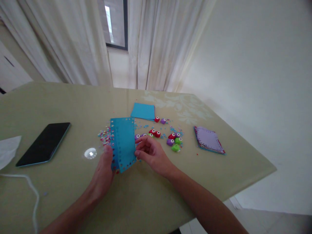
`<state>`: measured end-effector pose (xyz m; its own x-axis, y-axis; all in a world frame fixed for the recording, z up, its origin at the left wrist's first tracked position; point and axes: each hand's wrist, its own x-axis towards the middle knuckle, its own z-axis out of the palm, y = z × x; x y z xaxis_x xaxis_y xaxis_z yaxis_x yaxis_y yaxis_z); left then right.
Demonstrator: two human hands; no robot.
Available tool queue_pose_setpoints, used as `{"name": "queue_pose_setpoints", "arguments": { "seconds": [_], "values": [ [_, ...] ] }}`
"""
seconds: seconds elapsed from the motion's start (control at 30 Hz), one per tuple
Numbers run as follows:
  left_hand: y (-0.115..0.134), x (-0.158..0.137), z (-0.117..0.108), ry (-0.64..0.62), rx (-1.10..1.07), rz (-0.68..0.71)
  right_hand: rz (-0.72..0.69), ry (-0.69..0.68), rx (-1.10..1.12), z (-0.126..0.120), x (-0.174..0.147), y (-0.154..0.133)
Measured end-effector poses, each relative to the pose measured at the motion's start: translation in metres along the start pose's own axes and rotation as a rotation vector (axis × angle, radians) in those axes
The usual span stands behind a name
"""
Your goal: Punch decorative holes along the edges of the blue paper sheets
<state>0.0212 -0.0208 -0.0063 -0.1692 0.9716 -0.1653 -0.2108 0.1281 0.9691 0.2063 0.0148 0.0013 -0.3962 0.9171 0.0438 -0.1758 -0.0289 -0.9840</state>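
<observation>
A blue sheet of paper (125, 141) with small holes punched along its edges is held up above the table, folded or doubled at its left side. My left hand (105, 165) grips its lower left edge, thumb in front. With thumb and fingers, my right hand (152, 152) pinches the right edge near the bottom. Just beyond my right hand lie several small craft punches with eye-like spots, among them a red one (157, 134), a purple one (170, 142) and a green one (175, 148). Colourful paper bits (104, 136) are scattered left of the sheet.
A stack of blue paper (143, 111) lies farther back. To the right is a pile of punched sheets (209, 139), lilac on top. On the left are a black tablet (45, 143), a white cable (34, 191), white paper (8, 151) and a clear round object (90, 153).
</observation>
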Motion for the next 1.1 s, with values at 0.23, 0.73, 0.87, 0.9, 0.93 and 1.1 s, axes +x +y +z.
{"name": "queue_pose_setpoints", "arguments": {
  "seconds": [0.23, 0.73, 0.87, 0.9, 0.93, 1.1],
  "values": [
    [0.013, -0.007, 0.002, -0.003, 0.180, 0.079, 0.038, -0.010, 0.047, -0.002, 0.003, 0.003],
    [0.001, -0.002, -0.005, 0.053, -0.017, 0.063, 0.026, -0.002, 0.029, -0.003, 0.001, -0.004],
    [0.008, -0.004, -0.001, 0.001, -0.018, 0.097, -0.017, 0.019, 0.021, -0.003, -0.001, -0.008],
    [0.011, -0.005, 0.000, -0.003, -0.022, 0.107, -0.030, 0.026, 0.019, -0.002, -0.002, -0.009],
    [0.013, -0.006, 0.001, -0.005, -0.023, 0.113, -0.040, 0.031, 0.018, -0.002, -0.003, -0.009],
    [0.020, -0.008, 0.004, 0.031, -0.017, 0.129, -0.058, 0.055, -0.011, -0.001, -0.006, -0.014]
  ]
}}
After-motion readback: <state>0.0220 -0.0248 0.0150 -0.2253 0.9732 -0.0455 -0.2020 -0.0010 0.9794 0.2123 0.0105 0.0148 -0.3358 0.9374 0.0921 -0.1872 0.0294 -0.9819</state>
